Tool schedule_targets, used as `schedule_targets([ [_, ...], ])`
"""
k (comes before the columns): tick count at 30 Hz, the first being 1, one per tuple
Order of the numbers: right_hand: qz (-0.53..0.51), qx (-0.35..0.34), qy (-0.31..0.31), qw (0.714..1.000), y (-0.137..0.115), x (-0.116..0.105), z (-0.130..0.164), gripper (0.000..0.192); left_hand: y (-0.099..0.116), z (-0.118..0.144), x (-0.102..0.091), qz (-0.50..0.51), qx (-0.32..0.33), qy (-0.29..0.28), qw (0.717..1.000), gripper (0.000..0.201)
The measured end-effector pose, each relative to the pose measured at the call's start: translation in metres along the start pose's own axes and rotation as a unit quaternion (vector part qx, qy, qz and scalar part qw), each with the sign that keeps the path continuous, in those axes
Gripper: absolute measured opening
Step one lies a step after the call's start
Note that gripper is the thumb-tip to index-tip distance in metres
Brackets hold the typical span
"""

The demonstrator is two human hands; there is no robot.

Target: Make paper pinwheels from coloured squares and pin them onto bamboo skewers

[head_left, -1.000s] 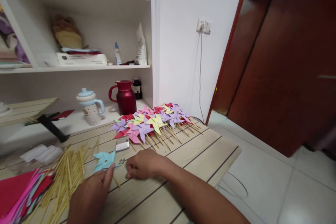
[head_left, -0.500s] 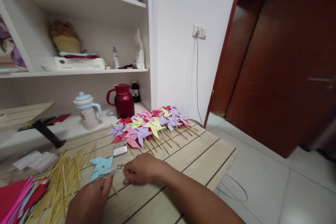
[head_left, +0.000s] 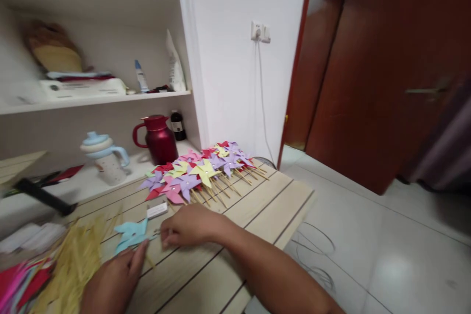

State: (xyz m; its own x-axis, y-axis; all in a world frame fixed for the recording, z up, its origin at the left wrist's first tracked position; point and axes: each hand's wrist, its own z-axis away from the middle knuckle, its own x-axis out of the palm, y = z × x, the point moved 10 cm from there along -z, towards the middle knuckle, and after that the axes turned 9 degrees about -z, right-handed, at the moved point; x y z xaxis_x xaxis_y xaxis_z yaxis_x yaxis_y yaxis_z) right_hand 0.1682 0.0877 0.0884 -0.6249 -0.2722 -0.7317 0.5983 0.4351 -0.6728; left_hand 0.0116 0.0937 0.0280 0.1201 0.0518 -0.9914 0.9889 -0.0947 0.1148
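My left hand [head_left: 114, 272] grips the lower edge of a light-blue paper pinwheel [head_left: 130, 233], its thumb along one blade. A thin wooden stick [head_left: 150, 259] pokes out beneath that thumb. Just to the right, my right hand [head_left: 187, 225] rests on the table with its fingers curled together beside a few small metal pins [head_left: 157, 231]. Whatever those fingertips pinch is hidden. Behind the hands sits a small white box [head_left: 157, 210]. Finished pinwheels [head_left: 204, 171] in purple, yellow, pink and red lie heaped at the back of the table.
Many loose wooden sticks [head_left: 75, 260] lie at the left, beside a stack of coloured paper [head_left: 25, 279]. A red thermos jug [head_left: 161, 140] and a blue-lidded cup [head_left: 106, 159] stand on the shelf unit behind. The table's edge [head_left: 294, 218] runs along the right.
The camera has turned right, so the scene has shifted left. My right hand's fingers have come to the pins; my left hand stays on the light-blue pinwheel.
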Motion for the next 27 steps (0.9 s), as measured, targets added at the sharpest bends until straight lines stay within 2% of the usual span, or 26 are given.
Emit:
schedule_targets([
  [2, -0.042, -0.007, 0.061, 0.997, -0.001, -0.027, 0.014, 0.011, -0.009, 0.002, -0.01, 0.039, -0.032, -0.002, 0.999, 0.056],
  [3, -0.062, -0.008, 0.096, 0.993, 0.003, -0.044, 0.023, 0.019, -0.014, 0.003, -0.018, 0.076, -0.051, 0.014, 0.996, 0.057],
  [6, -0.094, 0.023, 0.212, 0.972, 0.04, -0.092, 0.054, 0.031, -0.021, 0.006, -0.032, 0.205, -0.097, 0.047, 0.973, 0.055],
  [8, -0.095, 0.06, 0.275, 0.955, 0.075, -0.115, 0.079, 0.031, -0.012, 0.007, -0.025, 0.323, -0.102, 0.024, 0.941, 0.054],
  [10, -0.088, 0.098, 0.323, 0.937, 0.111, -0.13, 0.107, 0.032, 0.014, 0.007, -0.012, 0.428, -0.061, -0.027, 0.901, 0.056],
  [11, -0.082, 0.116, 0.346, 0.928, 0.128, -0.136, 0.121, 0.033, 0.029, 0.006, -0.009, 0.436, -0.026, -0.041, 0.899, 0.055],
  [12, -0.075, 0.132, 0.368, 0.917, 0.143, -0.142, 0.135, 0.034, 0.04, 0.005, -0.011, 0.392, 0.003, -0.032, 0.919, 0.051],
  [13, -0.066, 0.147, 0.392, 0.906, 0.157, -0.148, 0.149, 0.036, 0.047, 0.003, -0.017, 0.327, 0.02, 0.009, 0.945, 0.043],
  [15, -0.051, 0.168, 0.425, 0.888, 0.178, -0.158, 0.17, 0.039, 0.054, -0.002, -0.028, 0.232, 0.023, 0.083, 0.969, 0.034],
  [18, -0.031, 0.177, 0.459, 0.87, 0.198, -0.171, 0.188, 0.04, 0.071, -0.009, -0.045, -0.003, 0.042, 0.175, 0.984, 0.045],
  [20, -0.02, 0.186, 0.466, 0.865, 0.206, -0.176, 0.193, 0.039, 0.082, -0.018, -0.043, -0.139, 0.057, 0.179, 0.972, 0.042],
  [21, -0.016, 0.194, 0.466, 0.863, 0.209, -0.177, 0.194, 0.038, 0.083, -0.023, -0.039, -0.166, 0.058, 0.169, 0.97, 0.038],
  [24, -0.012, 0.224, 0.454, 0.862, 0.216, -0.175, 0.195, 0.037, 0.083, -0.036, -0.03, -0.19, 0.059, 0.151, 0.968, 0.029],
  [27, -0.011, 0.236, 0.438, 0.867, 0.22, -0.172, 0.195, 0.039, 0.075, -0.045, -0.026, -0.211, 0.055, 0.145, 0.965, 0.035],
])
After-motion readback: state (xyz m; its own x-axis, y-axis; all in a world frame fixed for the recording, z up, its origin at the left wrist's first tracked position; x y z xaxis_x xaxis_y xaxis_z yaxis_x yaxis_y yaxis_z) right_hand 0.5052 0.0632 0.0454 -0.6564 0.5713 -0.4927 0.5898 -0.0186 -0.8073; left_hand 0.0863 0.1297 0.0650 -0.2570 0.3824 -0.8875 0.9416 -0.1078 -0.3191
